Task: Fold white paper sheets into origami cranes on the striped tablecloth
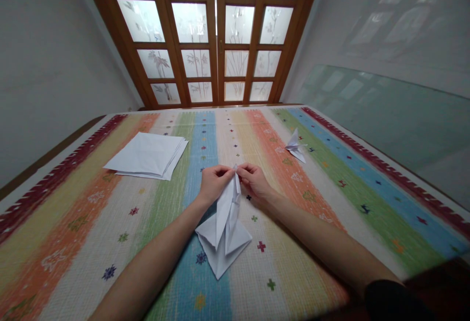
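Observation:
A partly folded sheet of white paper (pixel 224 235) lies in front of me, its narrow tip pointing away and its wide, layered flaps spreading toward me. My left hand (pixel 215 181) pinches the tip from the left between thumb and forefinger. From the right, my right hand (pixel 254 179) pinches the same tip, its fingers curled. The two thumbs almost meet there, and the fingertips hide part of the tip. Farther off to the right stands a small folded paper crane (pixel 295 146), touched by neither hand.
A stack of white paper sheets (pixel 147 154) rests at the left. Under everything is a striped, patterned tablecloth (pixel 169 252). Beyond the table's far edge are wooden doors with glass panes (pixel 196 22). Pale walls (pixel 367 27) flank the table, with a glass panel at the right.

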Action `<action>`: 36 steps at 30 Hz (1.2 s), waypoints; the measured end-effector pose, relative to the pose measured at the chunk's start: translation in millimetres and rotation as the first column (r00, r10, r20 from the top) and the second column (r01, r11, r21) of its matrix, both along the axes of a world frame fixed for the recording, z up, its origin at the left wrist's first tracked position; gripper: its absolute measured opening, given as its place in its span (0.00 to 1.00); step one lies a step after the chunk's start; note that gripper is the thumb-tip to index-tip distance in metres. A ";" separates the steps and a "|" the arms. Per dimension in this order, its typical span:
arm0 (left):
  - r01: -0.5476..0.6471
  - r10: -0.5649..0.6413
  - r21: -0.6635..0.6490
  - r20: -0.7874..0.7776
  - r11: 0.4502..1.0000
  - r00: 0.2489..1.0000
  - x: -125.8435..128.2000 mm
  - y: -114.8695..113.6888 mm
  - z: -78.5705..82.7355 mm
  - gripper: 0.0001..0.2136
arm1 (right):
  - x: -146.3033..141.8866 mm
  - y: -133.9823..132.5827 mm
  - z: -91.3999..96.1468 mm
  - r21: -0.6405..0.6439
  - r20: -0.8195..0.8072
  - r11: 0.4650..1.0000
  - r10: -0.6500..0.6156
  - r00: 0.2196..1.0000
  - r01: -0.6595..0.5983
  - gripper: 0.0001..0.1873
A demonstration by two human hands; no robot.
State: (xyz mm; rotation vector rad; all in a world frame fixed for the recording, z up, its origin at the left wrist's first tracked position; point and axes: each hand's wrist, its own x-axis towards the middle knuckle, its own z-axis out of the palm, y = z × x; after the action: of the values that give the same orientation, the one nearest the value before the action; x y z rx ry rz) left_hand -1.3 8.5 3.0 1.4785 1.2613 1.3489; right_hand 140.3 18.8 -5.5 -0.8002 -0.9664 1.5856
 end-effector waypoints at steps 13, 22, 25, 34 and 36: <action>0.035 -0.034 0.028 -0.055 0.999 0.998 -0.8 -1.1 -2.2 0.10 | 1.2 1.1 -0.6 0.016 0.040 1.000 -0.023 0.999 0.022 0.10; 0.027 -0.023 0.057 -0.078 0.998 0.997 0.5 -1.5 -1.1 0.08 | 0.5 0.6 2.0 0.037 0.079 0.997 -0.068 0.995 0.065 0.07; 0.010 -0.006 0.054 -0.076 0.998 0.997 1.0 -2.8 0.9 0.08 | -0.9 0.7 2.2 0.058 0.111 0.994 -0.096 0.989 0.090 0.07; 0.080 -0.080 0.009 -0.021 0.997 0.997 0.0 -1.2 -0.2 0.13 | -1.5 0.7 2.9 0.176 0.214 0.975 -0.176 0.961 0.139 0.08; 0.103 -0.103 -0.019 -0.008 0.995 0.995 -0.1 -0.4 -0.8 0.15 | -0.8 0.9 1.8 0.191 0.225 0.972 -0.180 0.958 0.138 0.08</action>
State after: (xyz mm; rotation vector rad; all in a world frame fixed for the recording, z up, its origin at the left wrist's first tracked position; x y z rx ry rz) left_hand -1.4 8.1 2.2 1.5176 1.1840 1.2611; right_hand 139.6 19.7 -3.6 -0.9380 -1.1664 1.2650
